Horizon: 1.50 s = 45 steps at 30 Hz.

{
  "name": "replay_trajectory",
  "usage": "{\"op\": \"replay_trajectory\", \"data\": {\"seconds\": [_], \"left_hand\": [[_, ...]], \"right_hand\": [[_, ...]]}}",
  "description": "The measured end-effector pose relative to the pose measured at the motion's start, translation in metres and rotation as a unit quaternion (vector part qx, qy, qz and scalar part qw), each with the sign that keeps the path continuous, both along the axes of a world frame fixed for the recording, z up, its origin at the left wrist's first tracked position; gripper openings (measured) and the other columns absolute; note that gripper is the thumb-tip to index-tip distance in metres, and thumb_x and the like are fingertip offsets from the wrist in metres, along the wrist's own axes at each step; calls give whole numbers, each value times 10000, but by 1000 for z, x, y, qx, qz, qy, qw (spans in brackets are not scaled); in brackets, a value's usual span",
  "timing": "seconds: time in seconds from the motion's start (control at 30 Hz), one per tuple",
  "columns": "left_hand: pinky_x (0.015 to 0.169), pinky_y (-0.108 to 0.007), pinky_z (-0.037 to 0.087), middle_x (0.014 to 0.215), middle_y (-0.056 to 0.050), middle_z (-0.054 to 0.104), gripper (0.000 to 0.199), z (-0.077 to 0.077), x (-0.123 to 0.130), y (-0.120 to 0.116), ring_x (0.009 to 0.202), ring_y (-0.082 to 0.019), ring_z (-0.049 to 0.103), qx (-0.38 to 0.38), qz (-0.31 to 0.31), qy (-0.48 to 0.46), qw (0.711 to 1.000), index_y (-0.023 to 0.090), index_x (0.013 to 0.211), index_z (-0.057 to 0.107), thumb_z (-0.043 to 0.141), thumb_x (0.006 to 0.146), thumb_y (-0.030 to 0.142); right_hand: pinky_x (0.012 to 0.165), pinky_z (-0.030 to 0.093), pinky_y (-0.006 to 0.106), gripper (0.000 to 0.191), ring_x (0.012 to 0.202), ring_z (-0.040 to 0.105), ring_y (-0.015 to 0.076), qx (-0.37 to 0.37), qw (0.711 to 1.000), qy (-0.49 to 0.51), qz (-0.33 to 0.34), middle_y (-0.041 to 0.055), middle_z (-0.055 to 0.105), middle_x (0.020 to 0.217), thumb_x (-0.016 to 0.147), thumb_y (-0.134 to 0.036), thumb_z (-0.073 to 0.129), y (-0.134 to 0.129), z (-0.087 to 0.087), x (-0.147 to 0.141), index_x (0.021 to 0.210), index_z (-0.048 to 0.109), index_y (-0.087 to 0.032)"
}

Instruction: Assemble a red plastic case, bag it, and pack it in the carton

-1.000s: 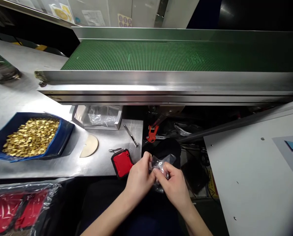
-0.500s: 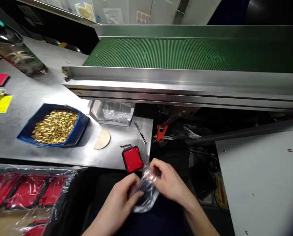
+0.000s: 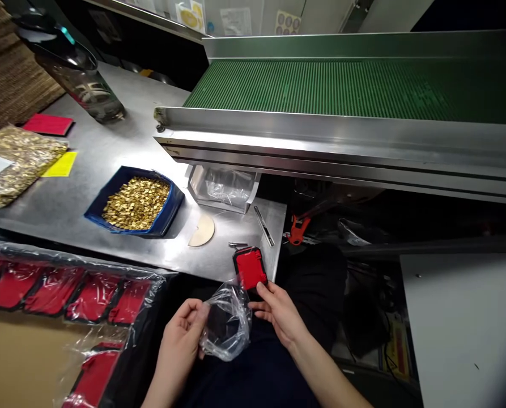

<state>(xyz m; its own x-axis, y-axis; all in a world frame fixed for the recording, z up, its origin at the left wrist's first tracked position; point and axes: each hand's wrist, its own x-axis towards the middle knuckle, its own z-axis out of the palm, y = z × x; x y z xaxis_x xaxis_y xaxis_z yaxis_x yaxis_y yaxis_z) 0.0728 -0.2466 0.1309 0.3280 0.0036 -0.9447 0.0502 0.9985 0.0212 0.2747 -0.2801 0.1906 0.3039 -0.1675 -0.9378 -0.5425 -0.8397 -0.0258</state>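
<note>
My left hand (image 3: 183, 334) pinches the edge of a clear plastic bag (image 3: 231, 343), whose mouth is spread into a rough ring above my lap. To its right, my right hand (image 3: 280, 314) has its thumb at the lower right corner of a red and black case (image 3: 250, 268), with the fingers apart beneath it. The case lies at the table's front edge. Just behind it is a small metal piece (image 3: 238, 245). A silver pen-like tool (image 3: 264, 225) rests to the case's upper right.
A blue tray (image 3: 174, 212) holds small gold pieces. Behind are a plastic bin (image 3: 197, 190), a bottle (image 3: 95, 96) and a green conveyor (image 3: 312, 88). Bagged red cases (image 3: 93, 297) fill part of a lined box at left. An orange-handled tool (image 3: 298, 229) is below.
My right hand has let go of the bag and reached the red case. My left hand has moved left with the bag, which is now opened wider. The view has shifted left.
</note>
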Motion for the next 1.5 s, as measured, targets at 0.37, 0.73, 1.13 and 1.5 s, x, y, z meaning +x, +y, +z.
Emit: {"op": "replay_trajectory", "data": {"seconds": [0.37, 0.73, 1.13, 1.5], "left_hand": [[396, -182, 247, 463, 92, 415, 525, -1, 25, 16, 398, -71, 333, 84, -76, 13, 994, 207, 687, 470, 687, 853, 655], [487, -221, 288, 547, 66, 398, 513, 3, 80, 20, 516, -106, 347, 173, -143, -94, 970, 216, 676, 419, 557, 947, 630], [848, -325, 458, 990, -60, 631, 196, 20, 78, 17, 938, -223, 609, 465, -266, -90, 839, 223, 1072, 611, 421, 1020, 220], [551, -266, 362, 629, 41, 576, 234, 36, 86, 20, 527, -143, 534, 362, -306, -142, 869, 236, 781, 506, 505, 1001, 316]], "right_hand": [[631, 557, 194, 397, 726, 694, 121, 92, 974, -200, 60, 28, 727, 925, 849, -483, 807, 5, 44, 11, 1071, 662, -188], [644, 454, 295, 143, 686, 642, 172, 103, 696, -71, 707, 1, 688, 775, 916, -147, 566, 27, 132, 25, 924, 680, -233], [564, 441, 217, 227, 552, 608, 129, -25, 821, -174, 544, -35, 646, 637, 967, -448, 612, 11, 119, 15, 886, 635, -237], [621, 460, 234, 356, 661, 635, 165, -45, 895, -140, 421, 9, 714, 760, 961, -579, 600, 14, 100, 7, 1003, 673, -233]]}}
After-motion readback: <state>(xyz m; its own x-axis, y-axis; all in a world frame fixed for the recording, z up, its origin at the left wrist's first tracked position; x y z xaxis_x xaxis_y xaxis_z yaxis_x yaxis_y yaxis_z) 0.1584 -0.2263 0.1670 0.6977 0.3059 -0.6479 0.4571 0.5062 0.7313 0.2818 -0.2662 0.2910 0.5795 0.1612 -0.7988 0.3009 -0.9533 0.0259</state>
